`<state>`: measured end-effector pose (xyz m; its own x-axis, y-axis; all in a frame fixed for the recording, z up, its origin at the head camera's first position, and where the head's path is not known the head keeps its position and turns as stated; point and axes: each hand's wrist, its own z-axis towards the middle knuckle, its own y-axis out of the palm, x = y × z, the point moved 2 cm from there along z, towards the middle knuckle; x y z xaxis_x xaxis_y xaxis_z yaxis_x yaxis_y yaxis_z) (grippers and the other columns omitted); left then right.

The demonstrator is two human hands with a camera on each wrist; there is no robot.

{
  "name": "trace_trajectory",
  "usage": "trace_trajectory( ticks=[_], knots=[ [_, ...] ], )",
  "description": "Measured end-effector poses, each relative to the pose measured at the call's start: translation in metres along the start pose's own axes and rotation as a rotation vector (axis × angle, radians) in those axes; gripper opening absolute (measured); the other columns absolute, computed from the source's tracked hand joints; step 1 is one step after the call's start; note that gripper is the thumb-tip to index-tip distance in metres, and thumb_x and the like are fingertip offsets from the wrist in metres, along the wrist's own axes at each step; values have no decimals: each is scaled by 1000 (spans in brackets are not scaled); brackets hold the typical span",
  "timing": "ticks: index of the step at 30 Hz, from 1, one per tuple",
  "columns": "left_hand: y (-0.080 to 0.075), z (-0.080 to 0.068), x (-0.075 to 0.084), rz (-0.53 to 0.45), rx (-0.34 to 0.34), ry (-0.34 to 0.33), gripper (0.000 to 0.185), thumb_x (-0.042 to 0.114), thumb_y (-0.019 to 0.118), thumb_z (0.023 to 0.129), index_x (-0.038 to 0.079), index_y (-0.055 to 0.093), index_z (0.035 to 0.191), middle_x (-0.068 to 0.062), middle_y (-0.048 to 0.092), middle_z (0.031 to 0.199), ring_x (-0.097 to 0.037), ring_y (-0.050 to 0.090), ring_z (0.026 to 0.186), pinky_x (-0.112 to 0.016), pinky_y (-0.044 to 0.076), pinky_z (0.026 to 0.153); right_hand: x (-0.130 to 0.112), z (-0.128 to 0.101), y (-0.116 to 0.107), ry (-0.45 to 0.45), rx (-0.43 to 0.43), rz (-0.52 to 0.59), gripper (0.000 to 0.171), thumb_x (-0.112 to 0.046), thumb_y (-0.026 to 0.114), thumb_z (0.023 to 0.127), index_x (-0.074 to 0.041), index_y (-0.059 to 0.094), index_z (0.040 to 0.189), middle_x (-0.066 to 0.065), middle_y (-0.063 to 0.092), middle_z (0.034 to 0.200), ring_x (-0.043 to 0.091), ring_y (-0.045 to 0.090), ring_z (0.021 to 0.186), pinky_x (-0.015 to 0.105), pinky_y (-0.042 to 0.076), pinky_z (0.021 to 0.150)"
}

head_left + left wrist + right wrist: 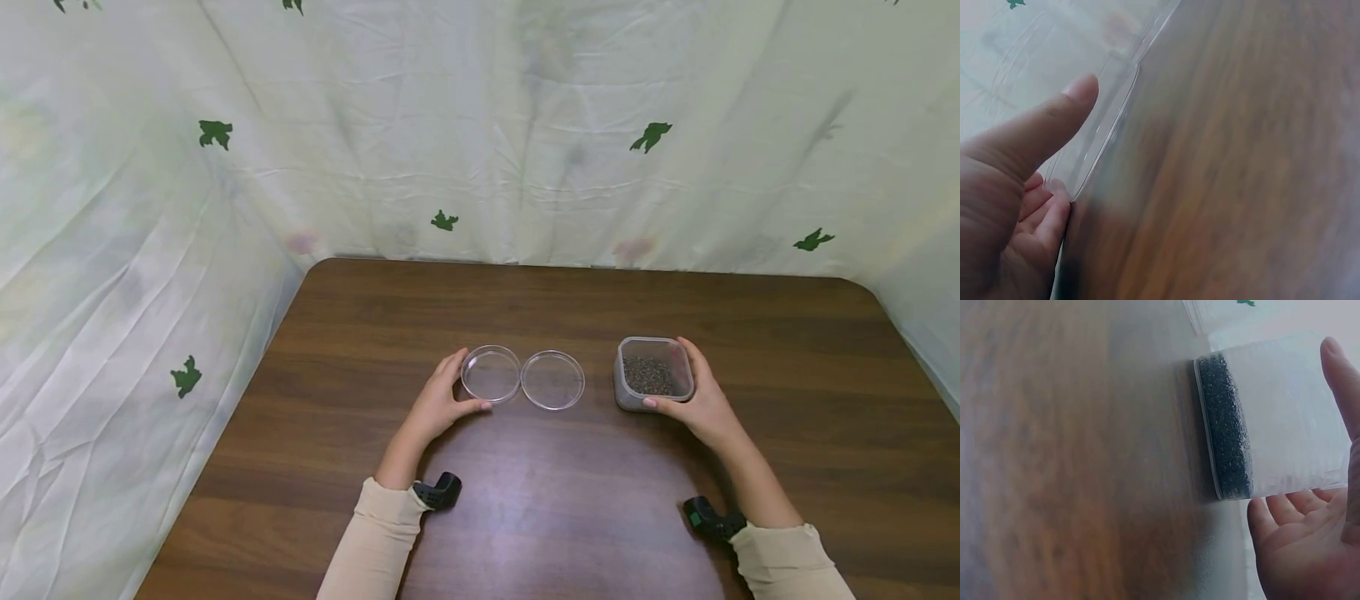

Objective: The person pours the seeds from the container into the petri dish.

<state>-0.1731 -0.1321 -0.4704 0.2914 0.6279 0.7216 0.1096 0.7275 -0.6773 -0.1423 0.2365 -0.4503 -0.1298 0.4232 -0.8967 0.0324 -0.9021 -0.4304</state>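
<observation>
Two round, clear petri dish halves lie side by side on the table, their rims meeting in the head view. My left hand [441, 402] grips the left petri dish [491, 375], with the thumb at its near edge and the fingers on its far side. Just right of it is the other petri dish half [552, 381], which no hand touches. My right hand [703, 403] holds a clear plastic container [623, 398] from its right side, thumb in front and fingers behind. Dark granules [1227, 428] form a layer on the container's bottom, and its top has no lid.
The brown wooden table [570, 500] has rounded far corners. A pale cloth curtain [465, 142] with green leaf shapes hangs behind it and along the left side. Each wrist wears a small black camera.
</observation>
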Motion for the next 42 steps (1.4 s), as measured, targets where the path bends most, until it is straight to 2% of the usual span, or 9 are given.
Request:
trace_trajectory(
  ticks=[2,5,7,9,15,21,31,38,42],
  knots=[
    [1,0,0,2,7,3,92,41,71,56,3,28,127,-12,33,124,-20,31,113,-35,25,92,0,0,1,-11,-8,30,95,-10,71,63,-15,8,133,14,20,132,27,17,119,43,14,93],
    [1,0,-1,-1,19,12,90,40,71,56,2,30,127,-12,34,124,-20,31,113,-35,26,92,1,-1,2,-36,-12,65,94,-6,70,63,-15,7,133,15,22,131,26,18,119,27,19,95],
    [2,0,-1,-5,25,17,89,40,71,57,2,31,126,-11,34,123,-19,32,112,-34,26,92,1,0,3,-51,-10,81,93,-4,70,63,-14,8,132,16,23,130,27,19,119,16,21,92],
    [2,0,-1,-12,30,24,88,40,70,57,2,32,126,-11,35,123,-19,32,112,-34,26,92,2,1,3,-60,-4,93,93,-2,70,63,-13,9,132,17,24,129,28,20,118,10,23,88],
    [2,-1,-1,-17,31,23,86,40,70,57,3,33,125,-10,35,122,-18,32,112,-33,26,92,-7,0,3,-50,4,127,91,0,70,62,-8,10,131,19,25,128,31,22,117,19,24,91],
    [1,-1,-3,-3,25,23,86,41,69,58,4,33,126,-9,35,123,-17,32,112,-34,27,92,-2,1,5,-54,22,171,89,-1,70,62,-9,14,130,19,27,127,33,25,115,17,27,89],
    [2,-1,-4,-10,29,10,85,41,69,58,5,33,126,-7,35,123,-17,34,111,-35,27,91,-4,2,2,-37,59,153,88,-3,70,62,-12,16,130,15,29,127,29,29,114,18,28,89],
    [4,-1,-4,-13,26,17,85,43,68,58,5,33,126,-6,35,123,-17,34,111,-35,27,91,-11,3,2,-53,69,177,88,2,69,62,-9,15,130,18,28,127,33,30,112,34,29,90],
    [4,0,-4,-21,26,10,85,42,69,58,5,33,126,-6,36,122,-16,35,110,-34,27,91,-16,5,4,-61,70,162,87,-1,70,62,-12,17,130,15,30,127,31,31,112,39,29,88]
  ],
)
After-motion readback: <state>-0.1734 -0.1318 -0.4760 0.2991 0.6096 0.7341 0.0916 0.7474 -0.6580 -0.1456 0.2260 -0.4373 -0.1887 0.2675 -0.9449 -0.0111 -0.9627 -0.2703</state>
